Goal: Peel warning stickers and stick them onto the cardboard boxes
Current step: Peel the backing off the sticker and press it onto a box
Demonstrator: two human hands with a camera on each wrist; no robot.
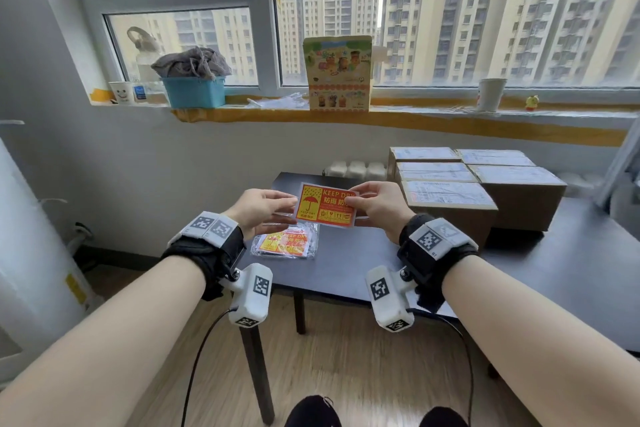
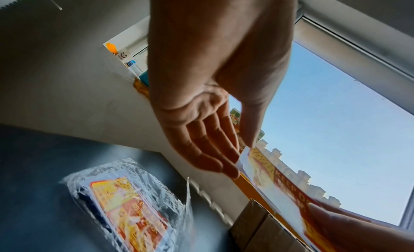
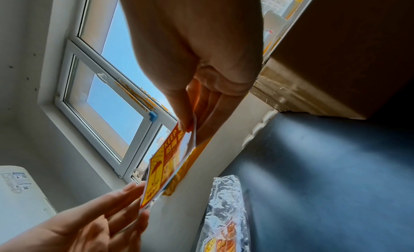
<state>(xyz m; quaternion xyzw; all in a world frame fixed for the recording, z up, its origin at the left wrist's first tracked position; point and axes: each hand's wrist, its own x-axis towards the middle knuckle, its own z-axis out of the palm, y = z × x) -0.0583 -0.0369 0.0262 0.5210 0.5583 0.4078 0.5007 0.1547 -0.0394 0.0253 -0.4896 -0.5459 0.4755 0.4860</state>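
While right fingers point(image 1: 360, 196) pinch the sticker point(image 1: 320, 206), straight left fingers point(image 1: 282, 199) touch its edge.

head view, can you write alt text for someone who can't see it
Two hands hold a red and yellow KEEP DRY sticker above a dark table: the right hand pinches its right end, the left hand touches its left edge. A plastic pack of stickers lies below; cardboard boxes sit to the right.

The red and yellow rectangular paper sticker sheet point(image 1: 323, 206) reads "KEEP DRY" in yellow capitals, with Chinese characters beneath and an umbrella sign over a smaller "KEEP DRY". The clear plastic pack of stickers point(image 1: 284, 241) shows part of the same print, too blurred to read fully.
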